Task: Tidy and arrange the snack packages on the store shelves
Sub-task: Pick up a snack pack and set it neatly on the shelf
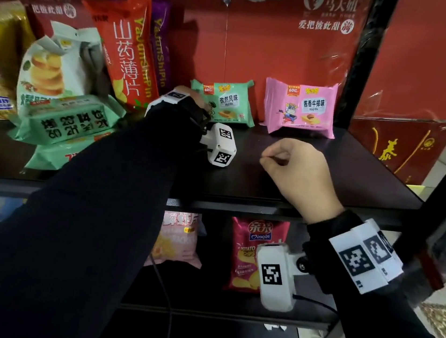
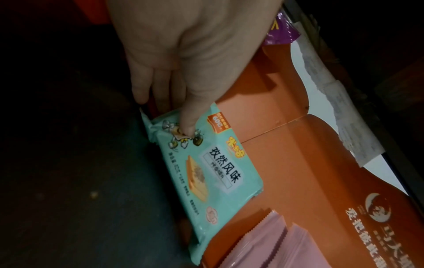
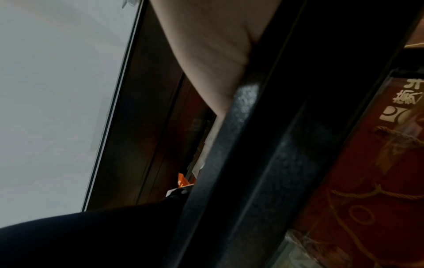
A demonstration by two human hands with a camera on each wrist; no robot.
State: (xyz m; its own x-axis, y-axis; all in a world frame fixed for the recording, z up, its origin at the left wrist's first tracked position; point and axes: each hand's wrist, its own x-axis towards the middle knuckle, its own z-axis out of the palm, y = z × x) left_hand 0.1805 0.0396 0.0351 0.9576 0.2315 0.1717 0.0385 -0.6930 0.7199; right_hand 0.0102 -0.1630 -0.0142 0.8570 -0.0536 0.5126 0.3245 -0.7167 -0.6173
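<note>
A small mint-green snack package (image 1: 225,104) stands on the dark shelf (image 1: 342,169), leaning on the red back panel. My left hand (image 1: 189,93) reaches to its left end. In the left wrist view the left hand (image 2: 165,112) pinches the green package (image 2: 206,172), thumb on the printed front and fingers behind the crimped edge. A pink package (image 1: 301,108) of the same size stands just right of it, apart; its edge (image 2: 263,244) shows in the left wrist view. My right hand (image 1: 273,161) rests on the shelf in front, fingers loosely curled, holding nothing.
Left of the green package stand a tall red-orange bag (image 1: 127,44), a purple bag (image 1: 160,49) and a white bag (image 1: 57,70); a green multipack (image 1: 68,119) lies in front. A black post (image 1: 361,59) bounds the shelf on the right. Two bags (image 1: 248,250) stand on the shelf below.
</note>
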